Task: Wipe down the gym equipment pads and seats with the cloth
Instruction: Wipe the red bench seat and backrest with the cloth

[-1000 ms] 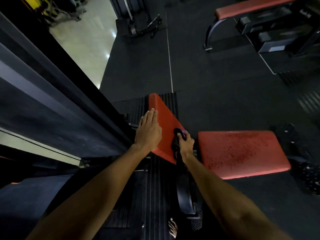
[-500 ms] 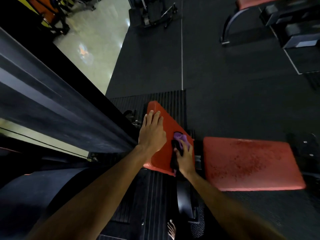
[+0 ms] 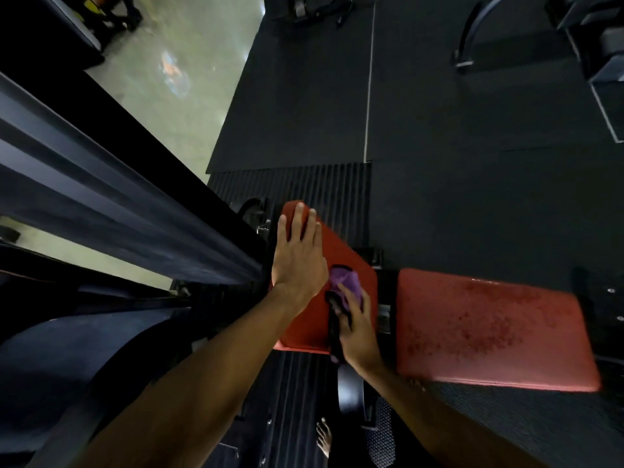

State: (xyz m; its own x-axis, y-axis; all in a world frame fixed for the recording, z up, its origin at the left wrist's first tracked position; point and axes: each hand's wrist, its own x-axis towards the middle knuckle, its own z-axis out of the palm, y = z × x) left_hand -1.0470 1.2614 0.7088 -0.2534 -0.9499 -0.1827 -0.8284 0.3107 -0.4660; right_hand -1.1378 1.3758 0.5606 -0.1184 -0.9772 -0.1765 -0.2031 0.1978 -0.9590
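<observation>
On the tilted red back pad [image 3: 307,332] of the machine, my left hand [image 3: 297,261] lies flat with the fingers straight and together. It has slid higher than half a second ago, so the fingertips now reach the pad's rounded top corner. My right hand [image 3: 358,329] grips the cloth [image 3: 344,282] against the pad's lower right part, fingers curled over it. A second ago the cloth showed mostly black at the pad's edge; now a crumpled purple bunch pokes out ahead of my fingers, with a dark strip trailing down under my palm past the pad's lower edge. The view has also tipped further down, and the bench at the top right has dropped almost out of sight. The back pad is smooth red vinyl, a rectangle with softened corners. The seat pad [image 3: 489,329] just to its right is the same red, broad and flat, and mottled with darker speckles across its middle. Beneath both lies a black ribbed plate [image 3: 304,184] with fine parallel grooves, and beyond it matte black rubber flooring [image 3: 472,163] crossed by one thin pale seam. A thick dark frame beam [image 3: 118,204] runs diagonally on my left, over glossy pale floor [image 3: 189,96]. My bare foot [image 3: 324,437] shows below.
</observation>
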